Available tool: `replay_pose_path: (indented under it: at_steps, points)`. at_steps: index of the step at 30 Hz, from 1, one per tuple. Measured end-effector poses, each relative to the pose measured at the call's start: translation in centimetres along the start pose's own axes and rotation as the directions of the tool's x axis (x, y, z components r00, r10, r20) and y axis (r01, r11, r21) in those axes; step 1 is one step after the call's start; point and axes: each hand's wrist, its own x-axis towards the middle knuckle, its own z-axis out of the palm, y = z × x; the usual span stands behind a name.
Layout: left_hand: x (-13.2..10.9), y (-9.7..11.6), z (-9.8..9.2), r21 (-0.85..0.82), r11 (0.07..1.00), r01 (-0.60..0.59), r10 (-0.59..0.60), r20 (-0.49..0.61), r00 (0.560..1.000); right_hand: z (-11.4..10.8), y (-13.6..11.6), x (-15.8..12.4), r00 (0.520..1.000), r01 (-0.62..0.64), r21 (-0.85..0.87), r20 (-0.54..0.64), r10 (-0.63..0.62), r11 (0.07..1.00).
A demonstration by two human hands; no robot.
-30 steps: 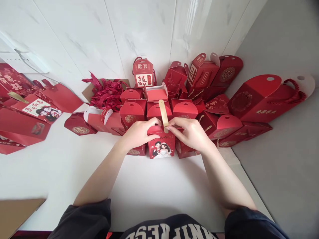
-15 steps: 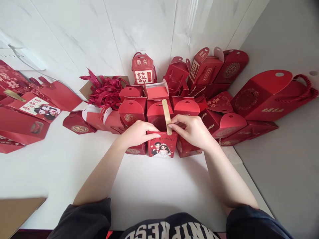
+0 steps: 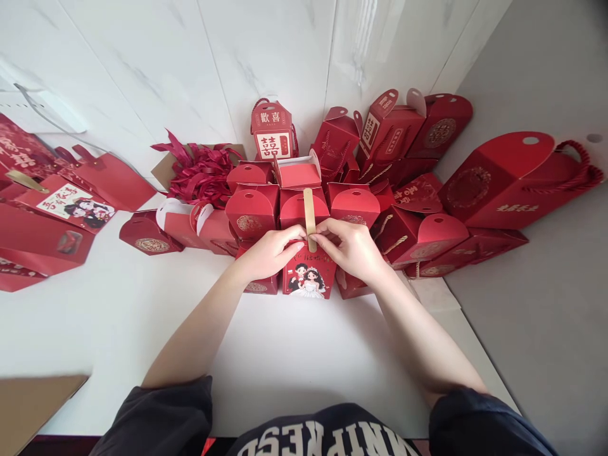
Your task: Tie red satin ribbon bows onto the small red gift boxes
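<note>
A red gift box [image 3: 308,278] with a cartoon bride and groom on its front stands upright at the middle of the table. My left hand [image 3: 270,254] grips the box's top edge at the left, thumb in front and fingers behind. Between the thumb and fingers of my right hand [image 3: 349,246] is the lower end of a gold strap [image 3: 310,209], a flat strip with rounded ends. The strap stands nearly upright at the middle of the box's top edge. My fingers partly cover where strap and box meet, so I cannot tell whether they are joined.
Red gift boxes [image 3: 251,206] are stacked close behind my hands, with rope-handled boxes [image 3: 418,237] on the right. Dark red ribbons [image 3: 199,174] fill a cardboard box at back left. More boxes [image 3: 42,234] stand far left. Brown cardboard [image 3: 38,405] lies at the near left.
My right hand has moved left with the gold strap, from the box's right side to its middle, and the strap is more upright. My left hand still holds the box.
</note>
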Motion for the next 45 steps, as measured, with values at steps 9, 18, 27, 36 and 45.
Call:
replay_pose_path:
  at_steps: [9, 18, 27, 36, 45]
  points:
    - [0.2, 0.0, 0.4, -0.168, 0.986, 0.003, -0.012, -0.051, 0.999, 0.4, 0.4, 0.1, 1.000, -0.005, -0.008, -0.021, 0.005, 1.000]
    - [0.1, 0.7, 0.7, -0.075, 0.996, 0.050, -0.062, -0.166, 0.984, -0.8, -0.2, 0.0, 0.989, -0.006, 0.120, -0.147, 0.024, 0.993]
    - [-0.7, 2.2, 0.6, -0.008, 1.000, 0.022, -0.024, -0.374, 0.927, -3.0, -2.1, -0.6, 1.000, 0.019, 0.238, 0.017, -0.024, 0.971]
    - [-1.3, 3.4, 0.5, 0.213, 0.969, -0.125, 0.206, -0.416, 0.886, -2.6, -2.2, -0.5, 0.999, -0.001, 0.277, 0.052, -0.014, 0.961]
    - [-1.5, 3.4, 0.5, 0.285, 0.944, -0.164, 0.262, -0.351, 0.899, -2.7, -2.1, -0.7, 0.991, -0.081, 0.351, 0.125, 0.039, 0.933]
